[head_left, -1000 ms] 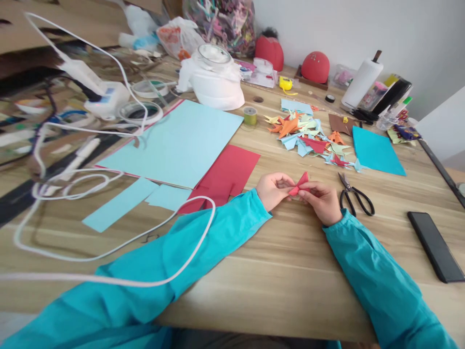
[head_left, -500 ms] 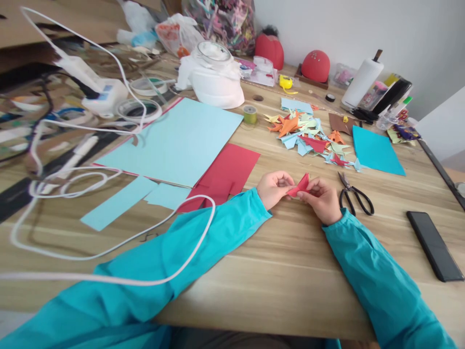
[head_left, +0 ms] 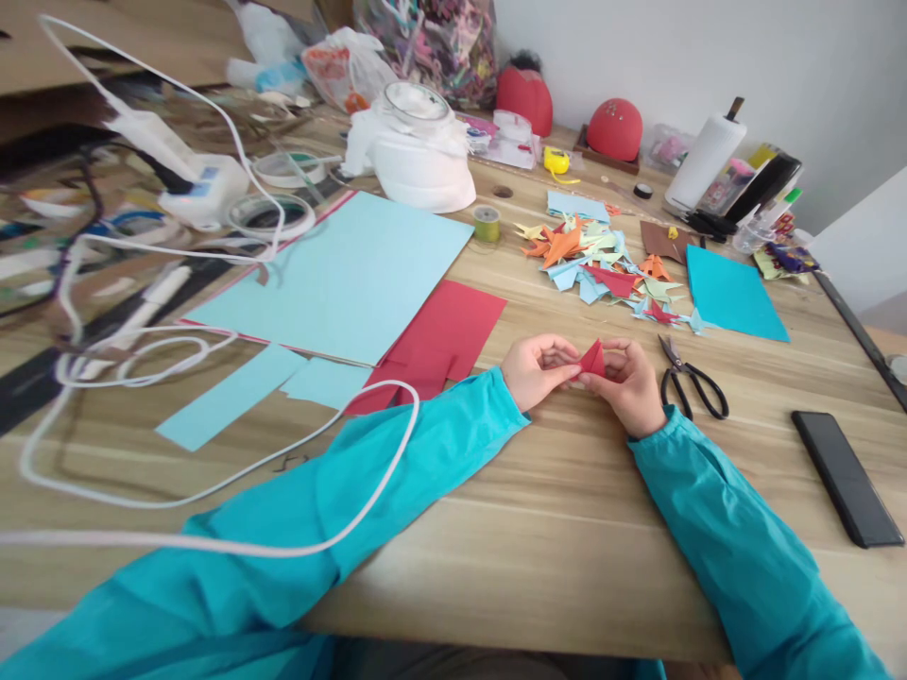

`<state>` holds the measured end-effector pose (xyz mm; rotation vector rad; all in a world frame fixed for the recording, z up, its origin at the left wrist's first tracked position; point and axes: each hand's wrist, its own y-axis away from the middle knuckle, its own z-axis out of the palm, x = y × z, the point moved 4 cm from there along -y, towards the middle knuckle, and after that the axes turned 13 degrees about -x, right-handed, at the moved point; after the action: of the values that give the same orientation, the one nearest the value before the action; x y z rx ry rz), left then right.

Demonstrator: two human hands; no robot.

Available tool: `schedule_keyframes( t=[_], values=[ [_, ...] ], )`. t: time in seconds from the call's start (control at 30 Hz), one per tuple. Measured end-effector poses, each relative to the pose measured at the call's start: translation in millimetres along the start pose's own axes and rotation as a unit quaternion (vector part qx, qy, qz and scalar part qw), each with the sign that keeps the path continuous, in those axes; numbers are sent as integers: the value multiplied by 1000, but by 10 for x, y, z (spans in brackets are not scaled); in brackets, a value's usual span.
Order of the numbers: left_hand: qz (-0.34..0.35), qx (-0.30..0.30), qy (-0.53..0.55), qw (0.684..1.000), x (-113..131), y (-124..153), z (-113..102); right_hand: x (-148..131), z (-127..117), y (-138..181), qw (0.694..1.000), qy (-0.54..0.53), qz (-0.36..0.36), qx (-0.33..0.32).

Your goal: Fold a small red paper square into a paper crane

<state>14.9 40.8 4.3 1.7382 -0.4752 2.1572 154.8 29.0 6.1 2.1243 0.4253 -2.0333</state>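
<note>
- While both hands meet above the table [head_left: 539, 548], a small piece of red folded paper [head_left: 593, 359] sits between their fingertips, right of the scene's middle.
- The left hand [head_left: 531, 372] comes in from the left, its thumb and fingertips pinching the paper's near left corner; its other fingers are curled.
- The right hand [head_left: 629, 387] comes in from the right, thumb at the near edge and bent fingers behind, pinching the paper too.
- Neither hand is clearly nearer, as both touch it; most of the visible red lies just left of the right fingers and to the right of the left fingertips.
- The visible part is a triangle with its tip toward the far side; fingers hide the lower edge, so I cannot tell the full long axis.
- Just right of the right hand lie black-handled scissors [head_left: 678, 366], tips toward the far side; a phone [head_left: 847, 480] lies farther right.
- On the far side is a pile of folded paper pieces [head_left: 615, 280]; to the left, red paper sheets [head_left: 471, 326] lie partly under a large pale blue sheet [head_left: 347, 274].
</note>
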Motion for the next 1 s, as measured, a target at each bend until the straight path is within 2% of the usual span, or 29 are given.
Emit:
schedule_keyframes(
  t=[0.27, 0.47, 0.63, 0.83, 1.0],
  values=[
    [-4, 3, -20, 1000, 13, 4, -6, -29, 34, -1, 998, 22, -18, -52],
    [-14, 0, -16, 1000, -10, -5, -7, -29, 27, 3, 998, 21, -7, -58],
    [-13, 13, -8, 1000, 1, 0, -18, -30, -1, 18, 999, -1, 28, -34],
    [-18, 13, -14, 1000, 5, 1, -27, -47, 51, 6, 993, 68, 30, -87],
    [-35, 12, -9, 999, -18, -4, -40, -41, 53, 14, 987, 119, 13, -102]
  ],
)
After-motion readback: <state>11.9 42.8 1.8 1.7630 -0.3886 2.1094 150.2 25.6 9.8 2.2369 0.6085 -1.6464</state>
